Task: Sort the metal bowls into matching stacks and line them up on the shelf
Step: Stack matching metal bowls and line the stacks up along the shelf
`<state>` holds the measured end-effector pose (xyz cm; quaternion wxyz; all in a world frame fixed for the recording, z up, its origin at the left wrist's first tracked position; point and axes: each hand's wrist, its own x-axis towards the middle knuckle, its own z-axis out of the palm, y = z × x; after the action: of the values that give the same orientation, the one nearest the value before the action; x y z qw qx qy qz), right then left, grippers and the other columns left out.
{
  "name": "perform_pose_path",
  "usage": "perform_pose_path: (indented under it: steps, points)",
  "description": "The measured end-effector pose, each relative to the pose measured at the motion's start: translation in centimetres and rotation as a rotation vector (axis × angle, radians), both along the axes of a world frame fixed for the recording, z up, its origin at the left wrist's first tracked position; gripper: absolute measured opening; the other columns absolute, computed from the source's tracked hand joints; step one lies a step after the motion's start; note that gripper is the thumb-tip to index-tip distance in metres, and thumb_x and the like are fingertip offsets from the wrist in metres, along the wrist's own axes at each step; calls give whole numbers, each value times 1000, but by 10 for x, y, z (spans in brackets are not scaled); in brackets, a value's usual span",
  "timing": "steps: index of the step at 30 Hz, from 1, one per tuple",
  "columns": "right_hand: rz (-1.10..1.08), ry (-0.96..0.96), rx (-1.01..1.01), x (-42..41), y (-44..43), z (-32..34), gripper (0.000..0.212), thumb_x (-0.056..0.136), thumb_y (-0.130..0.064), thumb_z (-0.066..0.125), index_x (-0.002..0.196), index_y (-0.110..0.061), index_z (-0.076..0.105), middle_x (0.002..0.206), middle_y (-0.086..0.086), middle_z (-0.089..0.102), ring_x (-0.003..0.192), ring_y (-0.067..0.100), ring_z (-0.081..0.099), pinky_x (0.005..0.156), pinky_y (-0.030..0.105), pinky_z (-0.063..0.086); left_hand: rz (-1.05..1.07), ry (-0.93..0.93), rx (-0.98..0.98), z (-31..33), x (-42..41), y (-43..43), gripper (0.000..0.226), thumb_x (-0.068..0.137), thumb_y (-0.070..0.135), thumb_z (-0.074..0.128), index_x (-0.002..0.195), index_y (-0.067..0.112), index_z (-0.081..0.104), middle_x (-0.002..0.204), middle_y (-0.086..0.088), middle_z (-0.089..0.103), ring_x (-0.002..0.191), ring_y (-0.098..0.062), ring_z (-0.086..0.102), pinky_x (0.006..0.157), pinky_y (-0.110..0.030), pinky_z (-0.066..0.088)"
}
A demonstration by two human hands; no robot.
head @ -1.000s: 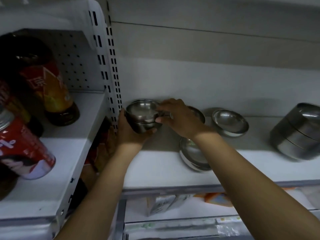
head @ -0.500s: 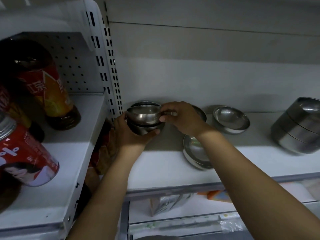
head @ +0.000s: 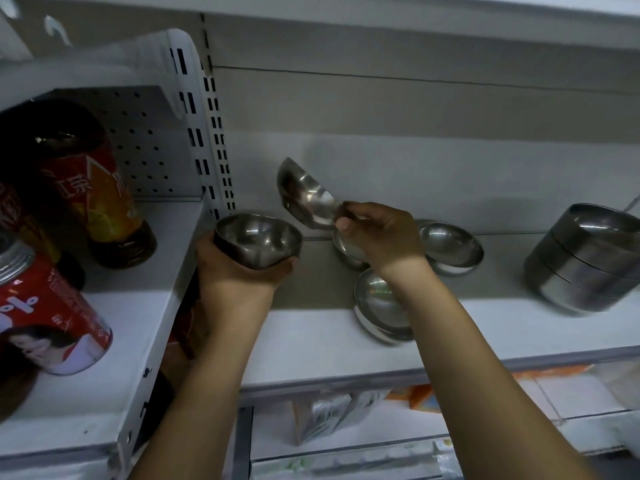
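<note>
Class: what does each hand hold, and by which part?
Left hand cups a small bowl under its base. Right hand pinches a tilted bowl by its rim.

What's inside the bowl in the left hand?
Only bare metal shows inside the bowl; it looks empty. The left hand cups its underside, so whatever lies beneath is hidden.

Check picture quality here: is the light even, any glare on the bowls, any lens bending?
Head view: dim, flat light, soft shadow on the shelf under the hands; mild glare streaks on the tilted bowl pinched by the right hand and the lower bowl in the left hand; same view, wide-angle bend curves the slotted post and tilts the red can.
</note>
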<state>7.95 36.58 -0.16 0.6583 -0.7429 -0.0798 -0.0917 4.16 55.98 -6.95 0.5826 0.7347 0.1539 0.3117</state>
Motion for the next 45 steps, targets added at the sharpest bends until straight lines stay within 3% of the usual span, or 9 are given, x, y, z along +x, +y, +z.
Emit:
perform_pose_path:
  steps: [4, 10, 14, 19, 25, 29, 33, 38, 45]
  points:
    - [-26, 22, -51, -10, -9, -6, 16, 82, -13, 82, 97, -18, 79, 91, -5, 78, 87, 7, 73, 85, 21, 56, 48, -154, 99, 20, -22, -3, 108, 49, 24, 102, 141, 21, 44, 127, 8, 59, 111, -6, 62, 85, -10, 50]
    - [1, 11, -156, -14, -20, -12, 22, 78, -13, 84, 81, -33, 76, 79, -19, 75, 79, 0, 70, 74, 10, 51, 141, -201, 83, 33, -53, -2, 113, 50, 43, 100, 145, 32, 40, 136, 16, 51, 119, 2, 53, 90, 0, 45]
    - [108, 1, -411, -18, -11, -15, 20, 78, -14, 84, 81, -31, 74, 88, -4, 73, 84, 17, 66, 79, 24, 49, 177, -219, 43, 38, -62, -2, 111, 51, 44, 100, 144, 30, 39, 132, 18, 50, 109, 16, 54, 89, 1, 44]
    - [268, 104, -931, -7, 11, -18, 16, 82, -24, 81, 98, -23, 78, 95, -8, 66, 92, 15, 62, 86, 24, 45, 196, -215, -7, 35, -70, 0, 115, 50, 49, 99, 146, 35, 38, 135, 19, 54, 119, 1, 57, 94, -7, 49]
    - [333, 116, -1062, -2, 17, -22, 27, 80, -24, 83, 106, -21, 78, 112, -1, 73, 105, 19, 65, 90, 22, 44, 135, -177, -66, 24, -76, 1, 115, 49, 50, 99, 145, 41, 35, 127, 33, 51, 120, 18, 50, 93, -1, 45]
    - [335, 60, -1015, -6, 11, -24, 48, 80, -25, 84, 126, -24, 68, 121, -3, 67, 112, 18, 62, 84, 17, 40, 70, -139, -92, 22, -76, 1, 112, 50, 50, 99, 143, 41, 39, 128, 29, 53, 116, 17, 52, 83, 4, 43]
    - [307, 53, -554, -20, -6, -29, 48, 89, -24, 76, 135, -27, 63, 135, -6, 63, 125, 11, 58, 105, 25, 46, 39, -111, -142, 23, -75, -2, 104, 50, 48, 99, 136, 44, 41, 129, 22, 58, 107, 13, 60, 77, 2, 47]
    - [268, 67, -280, -40, -25, -17, 37, 93, -27, 70, 130, -21, 66, 115, -20, 71, 105, -11, 64, 83, 4, 47, -114, -85, -251, 34, -69, -15, 104, 44, 49, 98, 135, 33, 51, 126, 14, 67, 106, 7, 66, 83, -12, 55]
    - [179, 90, -133, -61, -77, 2, 36, 83, -40, 71, 117, -30, 67, 100, -21, 76, 99, -7, 68, 80, 11, 52, -508, -66, -281, 47, -50, -60, 85, 56, 41, 96, 130, 16, 64, 124, 0, 74, 113, -16, 71, 86, -26, 59]
